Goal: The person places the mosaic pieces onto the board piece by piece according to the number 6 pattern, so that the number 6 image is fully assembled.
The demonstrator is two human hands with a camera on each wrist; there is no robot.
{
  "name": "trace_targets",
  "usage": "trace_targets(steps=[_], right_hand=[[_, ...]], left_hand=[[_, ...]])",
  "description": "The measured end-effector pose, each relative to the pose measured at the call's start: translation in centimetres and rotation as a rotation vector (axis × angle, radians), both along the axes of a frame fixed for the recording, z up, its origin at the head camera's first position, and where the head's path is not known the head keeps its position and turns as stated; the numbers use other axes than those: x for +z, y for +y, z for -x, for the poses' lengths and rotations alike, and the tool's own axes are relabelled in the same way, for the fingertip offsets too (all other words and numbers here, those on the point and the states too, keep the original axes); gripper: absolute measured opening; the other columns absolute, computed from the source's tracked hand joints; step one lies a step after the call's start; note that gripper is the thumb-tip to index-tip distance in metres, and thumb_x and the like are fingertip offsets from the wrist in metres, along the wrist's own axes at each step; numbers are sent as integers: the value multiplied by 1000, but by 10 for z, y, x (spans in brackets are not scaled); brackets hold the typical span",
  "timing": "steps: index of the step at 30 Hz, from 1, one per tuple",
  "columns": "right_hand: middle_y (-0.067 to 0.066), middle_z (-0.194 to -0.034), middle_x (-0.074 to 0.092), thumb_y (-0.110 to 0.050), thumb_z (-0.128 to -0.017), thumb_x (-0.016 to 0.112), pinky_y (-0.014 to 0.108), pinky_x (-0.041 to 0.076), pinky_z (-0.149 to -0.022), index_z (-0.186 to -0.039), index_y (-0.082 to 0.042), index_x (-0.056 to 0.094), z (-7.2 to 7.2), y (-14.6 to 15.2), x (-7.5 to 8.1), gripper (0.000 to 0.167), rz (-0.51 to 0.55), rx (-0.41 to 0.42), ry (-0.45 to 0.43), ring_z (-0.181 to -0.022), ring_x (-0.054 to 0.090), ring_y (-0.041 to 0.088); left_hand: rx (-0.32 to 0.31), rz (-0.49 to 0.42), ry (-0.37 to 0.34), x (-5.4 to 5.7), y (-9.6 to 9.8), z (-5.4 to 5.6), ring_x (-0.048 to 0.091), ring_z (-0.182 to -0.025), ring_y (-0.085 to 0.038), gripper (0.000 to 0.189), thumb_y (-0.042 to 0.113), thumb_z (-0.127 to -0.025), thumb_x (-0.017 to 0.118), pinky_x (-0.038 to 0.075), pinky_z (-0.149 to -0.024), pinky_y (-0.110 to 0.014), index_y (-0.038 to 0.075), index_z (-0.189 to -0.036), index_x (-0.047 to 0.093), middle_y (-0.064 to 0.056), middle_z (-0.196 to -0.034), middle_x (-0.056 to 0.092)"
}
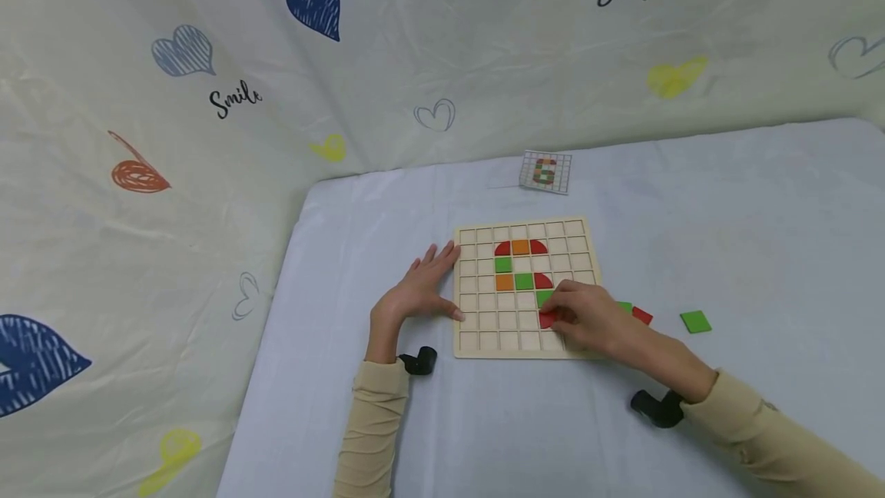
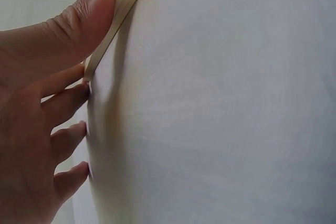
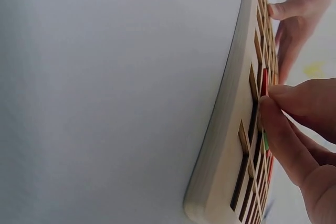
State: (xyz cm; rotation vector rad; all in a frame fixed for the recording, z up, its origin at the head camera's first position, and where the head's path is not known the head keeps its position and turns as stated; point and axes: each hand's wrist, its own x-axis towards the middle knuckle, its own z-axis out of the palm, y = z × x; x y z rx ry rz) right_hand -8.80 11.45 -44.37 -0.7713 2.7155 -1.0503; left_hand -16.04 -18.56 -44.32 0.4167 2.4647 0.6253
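A square wooden grid board (image 1: 487, 321) lies on the table with red, orange and green tiles set in some cells. My left hand (image 1: 422, 290) has its fingers spread at the board's left side, thumb and fingertips at the edge; the left wrist view shows the thumb against the wooden rim. Over the lower right cells, my right hand (image 1: 588, 317) pinches a red curved-edge tile (image 1: 546, 319) between thumb and fingertips, low at its cell. Just above that lies a green square tile (image 1: 544, 298), partly covered by the fingers. The right wrist view shows the red tile (image 3: 264, 81) beside the fingertips.
A small pattern card (image 1: 545, 171) with a coloured grid figure leans at the back of the table. Right of the board lie a loose green tile (image 1: 695, 321) and a red tile (image 1: 642, 316), with another green tile (image 1: 625, 307) partly behind my right hand.
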Motion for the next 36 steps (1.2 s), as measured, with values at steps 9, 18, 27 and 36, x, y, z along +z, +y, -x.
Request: trace_targets(steps=[9, 18, 27, 36], right_hand=[[1, -92, 73, 7, -80, 81, 23, 56, -66, -95, -6, 78, -4, 7, 2, 20, 50, -2, 72, -75, 61, 11], [0, -92, 72, 8, -79, 79, 24, 55, -65, -97, -6, 78, -10, 34, 5, 23, -9, -57, 90, -76, 59, 10], [1, -91, 71, 8, -76, 82, 23, 54, -61, -98, -4, 78, -12, 69, 4, 25, -76, -126, 110, -73, 56, 8], [2, -91, 69, 4, -76, 84, 23, 52, -61, -98, -1, 78, -13, 79, -3, 23, -135, -160, 71, -73, 57, 11]], left_hand=[[4, -1, 2, 0, 0, 0, -8, -161, -21, 119, 29, -78, 91, -2, -131, -43, 19, -167, 13, 6, -174, 4], [4, -12, 5, -2, 0, 0, -8, -161, -21, 120, 29, -77, 92, -2, -131, -44, 18, -167, 14, 5, -174, 4], [3, -13, 6, 1, 1, -1, -6, -161, -23, 120, 29, -77, 92, -1, -131, -46, 17, -167, 14, 4, -174, 5], [1, -17, 5, -1, 0, -1, -7, -161, -23, 120, 30, -77, 92, -1, -131, -46, 18, -167, 13, 4, -174, 4]])
